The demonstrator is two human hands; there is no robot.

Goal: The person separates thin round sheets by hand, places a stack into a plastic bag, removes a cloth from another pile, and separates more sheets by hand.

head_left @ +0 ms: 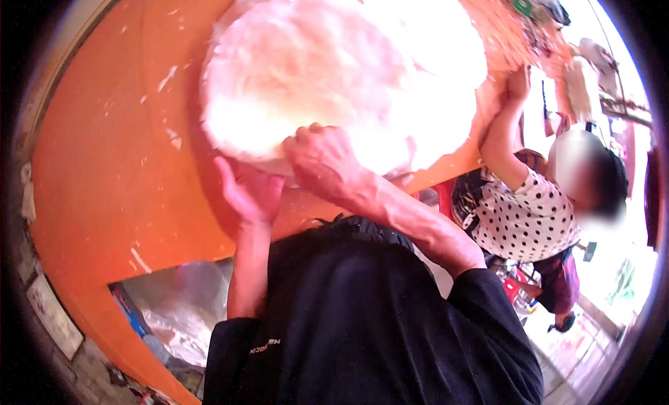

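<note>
A large, rounded white mass [306, 64] with a soft, uneven surface lies on the orange table. Glare washes it out, so I cannot tell its material. My right hand [320, 158] is closed in a fist at its near edge, knuckles up, with the fingertips hidden. Just left of it and lower, my left hand [251, 192] is open, thumb and fingers apart, at the underside of the same edge. Some of its fingers are hard to make out in the glare.
The orange table [104, 168] has white specks and scraps. On the right, a person in a dotted shirt [526, 217] reaches an arm onto it. A green item [522, 4] and clutter sit at the far right. Below the table's near edge is clear plastic sheeting [185, 321].
</note>
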